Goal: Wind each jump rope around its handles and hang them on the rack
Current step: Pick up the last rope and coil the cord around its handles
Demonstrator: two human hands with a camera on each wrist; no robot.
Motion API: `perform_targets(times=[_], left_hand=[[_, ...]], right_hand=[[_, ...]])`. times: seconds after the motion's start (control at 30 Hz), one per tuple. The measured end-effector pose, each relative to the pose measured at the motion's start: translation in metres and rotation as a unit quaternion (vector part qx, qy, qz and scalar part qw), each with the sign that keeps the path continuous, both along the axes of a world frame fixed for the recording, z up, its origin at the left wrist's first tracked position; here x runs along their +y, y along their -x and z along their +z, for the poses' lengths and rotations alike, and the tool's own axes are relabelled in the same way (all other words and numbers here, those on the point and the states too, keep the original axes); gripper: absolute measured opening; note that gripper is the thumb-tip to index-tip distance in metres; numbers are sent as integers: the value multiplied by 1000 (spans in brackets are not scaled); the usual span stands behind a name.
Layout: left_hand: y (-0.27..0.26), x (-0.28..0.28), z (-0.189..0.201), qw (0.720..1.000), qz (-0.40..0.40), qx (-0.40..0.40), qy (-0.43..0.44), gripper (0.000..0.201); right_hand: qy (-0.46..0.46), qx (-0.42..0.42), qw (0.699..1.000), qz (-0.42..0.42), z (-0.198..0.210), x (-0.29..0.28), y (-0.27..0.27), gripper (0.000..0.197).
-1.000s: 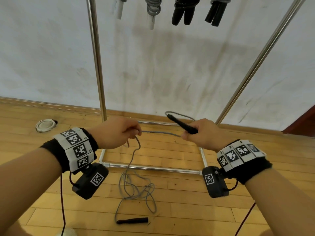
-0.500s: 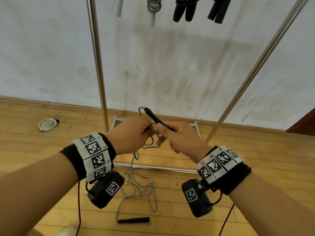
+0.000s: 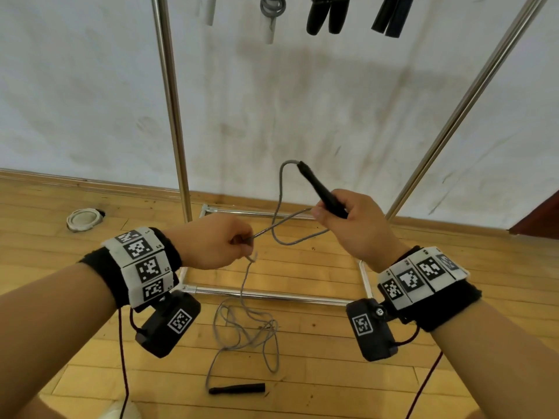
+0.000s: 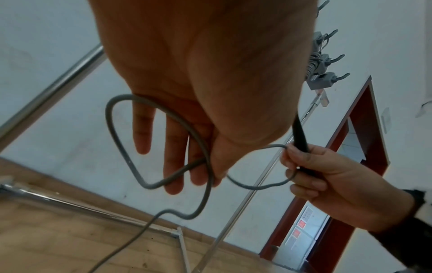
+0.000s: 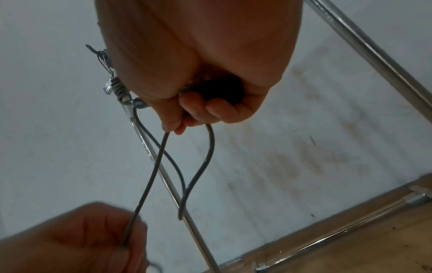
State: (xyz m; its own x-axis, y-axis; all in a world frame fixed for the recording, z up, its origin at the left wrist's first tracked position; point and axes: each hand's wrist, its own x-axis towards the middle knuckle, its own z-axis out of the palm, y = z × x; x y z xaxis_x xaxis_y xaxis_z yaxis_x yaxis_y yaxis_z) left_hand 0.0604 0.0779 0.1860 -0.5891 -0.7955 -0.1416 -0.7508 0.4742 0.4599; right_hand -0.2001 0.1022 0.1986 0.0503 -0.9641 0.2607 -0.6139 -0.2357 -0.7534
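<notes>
Hands apart again, right hand (image 3: 352, 228) hiding handle (image 3: 320, 190) base, hung ropes (image 3: 329, 13) cropped

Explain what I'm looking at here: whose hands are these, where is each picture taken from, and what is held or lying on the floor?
No machine: a person's two bare hands with tagged wristbands and small wrist cameras. The big picture comes from a head camera; the other two look along each wrist. The right hand grips one slim black handle of a thin grey jump rope. The left hand pinches the cord. The slack and the second black handle lie on the wooden floor, before a chrome rack with wound ropes hanging.
</notes>
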Motion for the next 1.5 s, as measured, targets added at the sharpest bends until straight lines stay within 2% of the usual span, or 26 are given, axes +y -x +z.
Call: perform_targets(times=[0.1, 0.2, 0.37, 0.43, 0.5, 0.57, 0.63, 0.7, 0.8, 0.9, 0.97, 1.13, 1.27, 1.33, 1.37, 1.5], left_hand=[[-13, -5, -2, 999, 15, -27, 10, 12], [-23, -10, 1, 999, 35, -29, 15, 15], [-26, -13, 1, 997, 43, -27, 53, 16], [-21, -12, 1, 997, 33, -17, 72, 20], [-14, -11, 3, 996, 14, -13, 89, 21], [-7, -9, 5, 995, 0, -19, 99, 21], [0, -7, 7, 995, -6, -34, 95, 23], [6, -5, 9, 996, -8, -47, 76, 24], [15, 0, 8, 997, -29, -31, 69, 27], [24, 8, 8, 994, -38, 35, 93, 24], [26, 12, 10, 991, -36, 83, 96, 25], [20, 12, 12, 988, -12, 124, 86, 26], [5, 6, 9, 996, -17, 53, 73, 26], [-4, 4, 6, 998, -15, 25, 51, 17], [-8, 2, 5, 999, -10, 21, 40, 11], [-21, -6, -1, 997, 62, 54, 10, 15]], right_hand=[[17, -27, 999, -36, 5, -2, 19, 17], [16, -3, 998, -59, 6, -3, 37, 17], [-91, 20, 995, -41, -1, 3, 46, 5], [-138, 20, 990, -19, -4, 6, 43, 16], [-148, 51, 988, -6, -4, 7, 39, 30], [-109, 81, 991, -3, -3, 7, 32, 44], [-31, 104, 994, -24, -3, 5, 24, 59], [46, 129, 989, -45, -2, 7, 14, 64], [72, 140, 987, 9, -3, 15, -6, 49], [42, 164, 982, 87, -11, 20, -23, 24], [22, 161, 983, 87, -14, 19, -28, 14], [1, 127, 988, 83, -10, 15, -27, 8], [16, 96, 995, 34, -1, 8, -13, 17], [23, 93, 995, 14, 2, 5, -3, 23], [25, 92, 995, 4, 2, 4, 2, 24], [40, 69, 996, -32, 4, 2, 21, 14]])
